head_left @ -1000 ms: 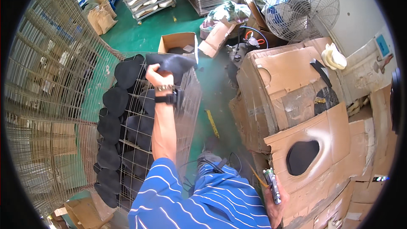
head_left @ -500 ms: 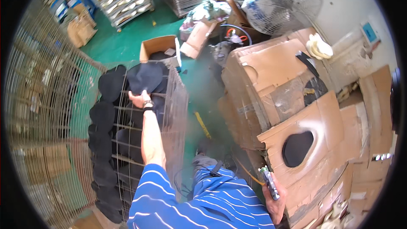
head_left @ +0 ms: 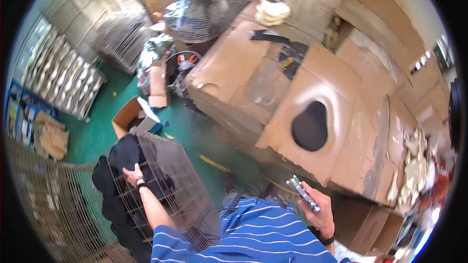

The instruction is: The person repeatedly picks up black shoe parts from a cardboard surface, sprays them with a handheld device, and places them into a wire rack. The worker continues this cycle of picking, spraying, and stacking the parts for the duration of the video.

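— Wire rack under the left hand, standing on the green floor with black shoe-shaped pieces set against its mesh. How will it handle?

— Stiff but springy, I'd judge, and light for its size; the pieces look loose enough to slide off if it tilts. The left fingers lie spread on the mesh near its upper edge, gripping nothing firmly that I can see. A frame bar would be a surer hold than thin wire.

— And the right hand?

— The right hand is closed around a slim metal spray tool, held near the cardboard-covered table.

— Room to move?

— Tight. Another wire rack crowds the left side, an open cardboard box sits beyond, the table edge close on the right.
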A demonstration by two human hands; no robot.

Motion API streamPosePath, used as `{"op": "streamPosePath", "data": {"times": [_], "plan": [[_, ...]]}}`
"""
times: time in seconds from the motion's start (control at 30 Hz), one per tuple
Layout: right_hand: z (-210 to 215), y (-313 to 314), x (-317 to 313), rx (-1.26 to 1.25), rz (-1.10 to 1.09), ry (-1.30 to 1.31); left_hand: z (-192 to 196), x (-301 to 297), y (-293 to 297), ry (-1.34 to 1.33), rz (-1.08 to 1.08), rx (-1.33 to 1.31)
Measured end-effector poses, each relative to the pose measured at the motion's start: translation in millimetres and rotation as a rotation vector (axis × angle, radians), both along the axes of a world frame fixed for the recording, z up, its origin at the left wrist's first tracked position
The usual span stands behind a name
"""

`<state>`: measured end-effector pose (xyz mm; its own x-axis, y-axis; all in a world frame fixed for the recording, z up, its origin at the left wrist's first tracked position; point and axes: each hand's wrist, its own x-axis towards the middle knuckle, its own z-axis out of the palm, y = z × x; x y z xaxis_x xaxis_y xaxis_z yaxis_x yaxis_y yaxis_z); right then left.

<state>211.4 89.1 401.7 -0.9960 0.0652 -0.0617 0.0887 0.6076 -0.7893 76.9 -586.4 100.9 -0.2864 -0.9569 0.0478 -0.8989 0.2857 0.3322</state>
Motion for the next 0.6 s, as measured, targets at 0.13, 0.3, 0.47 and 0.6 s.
{"op": "streamPosePath", "data": {"times": [0.13, 0.3, 0.47, 0.6], "plan": [[-2, 40, 22, 0.029, -0.191, -0.019, 15, -18, 81, 0.083, -0.3, -0.217], [7, 92, 59, 0.043, -0.398, 0.113, -16, -26, 211, 0.361, -0.871, 0.323], [11, 129, 84, 0.08, -0.585, 0.186, -77, -16, 317, -0.035, -1.019, 0.934], [18, 136, 107, 0.017, -0.5, 0.082, -101, 9, 354, -0.216, -1.019, 1.092]]}}
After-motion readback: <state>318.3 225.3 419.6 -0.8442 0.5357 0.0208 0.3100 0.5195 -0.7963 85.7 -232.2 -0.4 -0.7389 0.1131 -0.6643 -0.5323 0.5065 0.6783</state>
